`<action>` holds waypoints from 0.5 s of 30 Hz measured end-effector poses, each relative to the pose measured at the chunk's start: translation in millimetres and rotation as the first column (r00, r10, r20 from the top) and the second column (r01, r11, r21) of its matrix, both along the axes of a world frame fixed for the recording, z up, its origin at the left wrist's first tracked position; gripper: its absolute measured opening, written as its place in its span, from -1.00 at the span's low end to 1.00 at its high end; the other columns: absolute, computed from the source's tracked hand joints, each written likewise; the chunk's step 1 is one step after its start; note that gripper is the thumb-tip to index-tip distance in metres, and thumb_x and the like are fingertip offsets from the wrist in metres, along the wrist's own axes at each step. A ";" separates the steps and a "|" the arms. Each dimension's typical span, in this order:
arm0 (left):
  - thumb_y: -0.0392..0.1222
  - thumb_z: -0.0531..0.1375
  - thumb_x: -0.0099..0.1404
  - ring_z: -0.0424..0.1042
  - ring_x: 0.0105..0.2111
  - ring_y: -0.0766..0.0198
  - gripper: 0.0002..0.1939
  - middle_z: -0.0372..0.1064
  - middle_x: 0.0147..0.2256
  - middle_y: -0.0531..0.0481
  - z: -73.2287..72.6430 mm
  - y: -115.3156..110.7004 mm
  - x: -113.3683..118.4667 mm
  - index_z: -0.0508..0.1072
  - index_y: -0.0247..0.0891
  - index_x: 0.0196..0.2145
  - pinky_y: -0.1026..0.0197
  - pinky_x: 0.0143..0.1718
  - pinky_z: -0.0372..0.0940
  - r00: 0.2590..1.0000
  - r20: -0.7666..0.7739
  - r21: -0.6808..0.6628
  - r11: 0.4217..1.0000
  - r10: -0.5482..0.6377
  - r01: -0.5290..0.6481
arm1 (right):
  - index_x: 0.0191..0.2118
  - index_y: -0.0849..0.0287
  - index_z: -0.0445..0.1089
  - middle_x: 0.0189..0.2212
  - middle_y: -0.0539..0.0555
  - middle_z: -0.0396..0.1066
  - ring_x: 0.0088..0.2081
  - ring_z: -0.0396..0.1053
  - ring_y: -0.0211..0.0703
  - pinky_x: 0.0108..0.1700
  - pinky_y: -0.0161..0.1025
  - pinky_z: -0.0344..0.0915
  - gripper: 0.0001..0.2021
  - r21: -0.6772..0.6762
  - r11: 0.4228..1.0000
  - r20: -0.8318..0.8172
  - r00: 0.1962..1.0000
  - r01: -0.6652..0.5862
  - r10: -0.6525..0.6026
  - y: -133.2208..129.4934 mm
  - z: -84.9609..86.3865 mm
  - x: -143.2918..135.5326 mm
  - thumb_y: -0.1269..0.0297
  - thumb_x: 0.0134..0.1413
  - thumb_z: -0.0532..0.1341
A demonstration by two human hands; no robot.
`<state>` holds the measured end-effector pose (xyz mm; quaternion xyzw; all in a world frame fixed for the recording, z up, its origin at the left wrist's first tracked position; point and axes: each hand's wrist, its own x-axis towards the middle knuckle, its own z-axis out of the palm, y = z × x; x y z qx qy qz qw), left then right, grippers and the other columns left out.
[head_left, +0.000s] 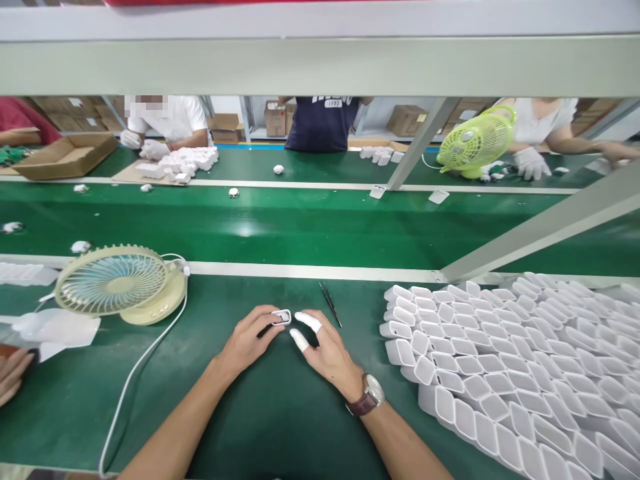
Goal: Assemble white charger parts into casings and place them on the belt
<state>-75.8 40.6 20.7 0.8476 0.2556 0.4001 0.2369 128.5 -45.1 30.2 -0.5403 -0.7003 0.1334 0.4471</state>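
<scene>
Between the thumb and fingers of my left hand [253,337] is a small white oval casing [282,317], its open end facing up and something dark inside. Just to its right is my right hand [323,343], thumb and forefinger spread apart with nothing between them; white covers sit on those two fingertips, and a watch is on that wrist. A pair of black tweezers [331,304] lies on the green table [260,420] beyond my right hand.
Rows of white casings [500,373] fill the right side. At the left stand a cream fan [117,283] with a white cable and another person's hand [15,373]. A green belt [300,227] runs behind, with co-workers across it. A slanted metal post [540,227] rises at right.
</scene>
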 end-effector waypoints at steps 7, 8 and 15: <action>-0.13 0.28 0.43 0.62 -0.06 0.15 -0.83 0.59 -0.09 -0.10 -4.9 3.5 -5.3 0.47 -0.16 -0.05 0.11 -0.04 0.57 0.996 0.030 -0.046 0.996 0.079 -0.078 | -0.18 0.02 0.36 -0.30 0.05 0.48 -0.24 0.50 -0.10 -0.16 -0.11 0.51 -0.96 0.065 0.998 0.004 1.000 0.018 -0.018 1.5 -3.9 -1.7 0.31 0.38 0.20; -0.13 0.28 0.43 0.62 -0.06 0.15 -0.83 0.59 -0.09 -0.10 -5.7 3.4 -5.5 0.47 -0.16 -0.05 0.11 -0.04 0.56 0.996 0.023 -0.051 0.995 0.082 -0.081 | -0.21 0.02 0.35 -0.32 0.04 0.47 -0.26 0.49 -0.12 -0.19 -0.12 0.49 -0.93 0.064 0.998 0.004 1.000 0.017 -0.017 1.5 -3.9 -2.0 0.31 0.38 0.20; -0.09 0.28 0.43 0.62 -0.06 0.16 -0.79 0.59 -0.07 -0.08 -8.3 2.2 -5.4 0.47 -0.15 -0.02 0.14 -0.06 0.56 0.996 -0.013 -0.085 0.993 0.083 -0.084 | -0.34 0.03 0.26 -0.42 -0.02 0.39 -0.37 0.41 -0.16 -0.30 -0.18 0.38 -0.80 0.059 0.998 0.001 1.000 0.030 -0.030 2.7 -2.0 -3.2 0.25 0.39 0.21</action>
